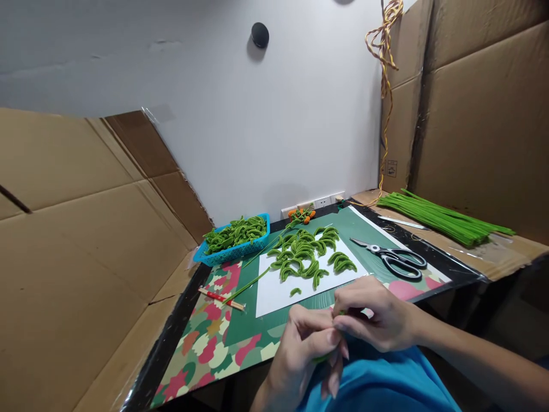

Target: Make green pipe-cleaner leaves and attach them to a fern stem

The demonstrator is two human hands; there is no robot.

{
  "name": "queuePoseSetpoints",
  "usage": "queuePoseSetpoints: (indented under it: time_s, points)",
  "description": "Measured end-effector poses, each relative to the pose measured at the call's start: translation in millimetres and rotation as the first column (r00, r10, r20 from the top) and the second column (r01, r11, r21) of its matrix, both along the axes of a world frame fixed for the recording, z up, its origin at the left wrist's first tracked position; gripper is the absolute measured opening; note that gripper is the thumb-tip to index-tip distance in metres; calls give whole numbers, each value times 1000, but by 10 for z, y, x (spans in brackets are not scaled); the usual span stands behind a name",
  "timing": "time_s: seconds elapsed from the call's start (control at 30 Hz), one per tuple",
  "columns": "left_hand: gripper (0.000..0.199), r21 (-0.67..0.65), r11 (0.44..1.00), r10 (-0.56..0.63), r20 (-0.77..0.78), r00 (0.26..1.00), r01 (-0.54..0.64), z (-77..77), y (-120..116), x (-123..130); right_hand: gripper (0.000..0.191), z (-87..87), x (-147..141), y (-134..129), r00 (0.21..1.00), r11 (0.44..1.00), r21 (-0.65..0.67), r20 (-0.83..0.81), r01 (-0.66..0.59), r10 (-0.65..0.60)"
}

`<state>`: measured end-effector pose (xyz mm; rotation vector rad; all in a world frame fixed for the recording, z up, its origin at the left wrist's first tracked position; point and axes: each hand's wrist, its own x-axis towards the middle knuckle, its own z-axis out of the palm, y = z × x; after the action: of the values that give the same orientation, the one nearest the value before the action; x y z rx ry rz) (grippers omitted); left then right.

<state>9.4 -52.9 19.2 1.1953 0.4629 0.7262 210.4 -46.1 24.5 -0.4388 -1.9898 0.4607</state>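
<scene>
One fuzzy green piece [321, 359], mostly hidden, sits between my left hand [315, 343] and right hand [373, 313], each grip pinched on it, and I'm guessing it's super light, bendy, not slippery, so I'd hold it near the ends.

A single view, worn on the head, looks forward and down from the near side of the bench [457, 266]; it hangs close above the left hand [306, 349] and right hand [373, 315], which loom large at the near edge; the bench top is seen at a slant, receding to the far wall [317, 120]; the wide framing takes in cardboard panels at left [86, 274] and right [489, 114], the wall filling much of the upper part
</scene>
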Motion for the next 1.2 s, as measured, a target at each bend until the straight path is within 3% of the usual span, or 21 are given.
queuePoseSetpoints:
  time_s: [0.07,0.13,0.2,0.3,0.4,0.43,0.47,0.5,0.53,0.57,0.6,0.63,0.7,0.73,0.77,0.83,0.93,1.07,1.13,1.2]
  points:
    - [40,300,946,172,-150,974,-121,126,-55,-9,31,23,-10,-5,1000,994,-110,-16,-7,5]
    - [38,633,746,435,-228,871,-207,230,-120,-9,35,44,-23,-11,999,977,-212,-33,-16,10]
    - [31,818,536,586,-181,790,-210,270,-152,0,40,59,-47,-8,998,950,-313,-61,-10,-10]
    - [22,954,255,663,-56,746,-155,200,-87,3,51,70,-98,31,991,884,-468,-120,-4,-59]
    - [29,997,-78,696,61,715,-10,88,64,-20,60,77,-133,97,986,808,-587,-157,-45,-59]
    - [30,990,-135,699,67,712,39,67,110,-30,60,77,-135,116,987,802,-596,-150,-43,-59]
    - [30,987,-150,703,60,709,65,60,145,-39,59,76,-132,131,989,816,-577,-130,-18,-71]
    - [29,990,-128,702,48,711,60,66,169,-46,57,70,-124,142,990,850,-526,-101,32,-99]
    - [26,998,-63,700,23,713,30,84,180,-50,53,60,-112,148,988,894,-438,-69,93,-137]
    - [22,999,42,695,-11,719,-24,111,181,-50,49,46,-97,151,983,936,-316,-44,156,-178]
    - [18,978,186,678,-57,733,-97,142,175,-47,44,29,-80,152,975,962,-174,-28,210,-218]
    - [14,913,372,634,-118,765,-167,173,167,-43,38,11,-62,153,967,967,-29,-21,252,-253]
    - [19,616,752,433,-195,880,-233,215,156,-28,29,-17,-23,157,956,931,224,-12,287,-292]
    - [25,415,886,300,-177,937,-206,221,157,-20,27,-22,-3,160,953,901,326,-3,287,-302]
    - [30,223,964,178,-127,976,-147,214,164,-11,26,-18,19,164,950,869,407,8,281,-311]
    - [34,-53,999,6,-18,1000,-7,171,186,8,27,10,68,170,949,817,528,60,233,-309]
    - [32,-204,971,-110,70,991,122,70,223,29,32,62,142,186,937,772,622,176,132,-302]
    - [26,-173,982,-67,88,994,81,-23,235,41,37,37,183,229,934,723,686,208,73,-292]
    - [25,-101,995,-4,81,997,12,-34,213,52,36,-11,159,230,946,756,645,169,107,-278]
    - [23,40,997,65,63,996,-67,-21,175,64,32,-53,109,200,965,835,524,91,164,-247]
